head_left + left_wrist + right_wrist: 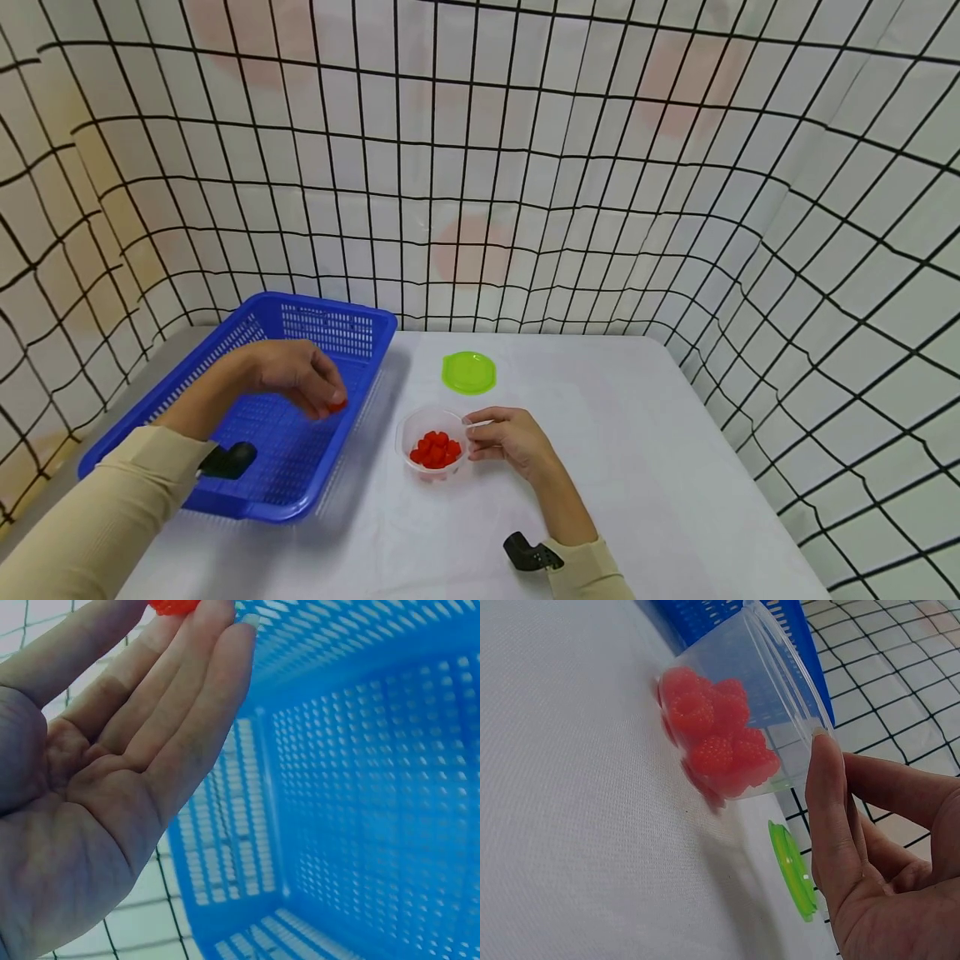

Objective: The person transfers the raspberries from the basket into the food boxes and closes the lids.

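My left hand is over the right part of a blue plastic basket, pinching a red raspberry between thumb and fingertips. In the left wrist view that raspberry shows only at the top edge. A clear round tub stands on the table to the right of the basket, with several raspberries in its bottom. My right hand holds the tub's right rim with its fingers. The right wrist view shows fingertips at the rim of the tub and the raspberries through its wall.
A bright green lid lies on the white table behind the tub. Black wire grid panels with white sheeting behind them enclose the back and both sides. The basket's raised wall stands between the left hand and the tub.
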Motion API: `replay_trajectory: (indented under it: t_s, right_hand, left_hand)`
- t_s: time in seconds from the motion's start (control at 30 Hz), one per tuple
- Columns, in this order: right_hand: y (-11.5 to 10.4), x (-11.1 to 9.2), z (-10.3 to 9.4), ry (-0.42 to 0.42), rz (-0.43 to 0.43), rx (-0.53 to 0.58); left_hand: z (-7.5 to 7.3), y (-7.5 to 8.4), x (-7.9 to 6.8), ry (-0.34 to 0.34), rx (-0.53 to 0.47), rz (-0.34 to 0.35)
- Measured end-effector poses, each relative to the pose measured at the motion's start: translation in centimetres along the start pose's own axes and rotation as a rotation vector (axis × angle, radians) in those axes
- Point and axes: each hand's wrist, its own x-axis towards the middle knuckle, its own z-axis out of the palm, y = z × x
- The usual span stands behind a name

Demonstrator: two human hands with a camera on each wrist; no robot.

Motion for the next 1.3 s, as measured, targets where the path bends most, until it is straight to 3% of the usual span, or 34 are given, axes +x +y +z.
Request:
replay_trajectory:
  t_s: [0.3,0.67,0.93,1.3]
  right_hand:
    - [-0.1,-0.1,0.1,0.0,0.0,-0.002]
    - [-0.1,0.0,0.0,0.007,0.007,0.002]
    - [-0.3,-0.2,0.1,0.0,0.003,-0.003]
    - [-0.2,0.0,0.1,-0.008,-0.002,0.008]
  left_hand:
    - [1.8,3.0,0.7,-0.014,-0.005,0.098]
    - [5.8,5.1,4.2,0.018,-0.074,0.123]
    - [8.1,5.4,6.0,-0.01,-0.119,0.136]
    - [9.2,4.6,7.5,0.002,-0.159,0.074]
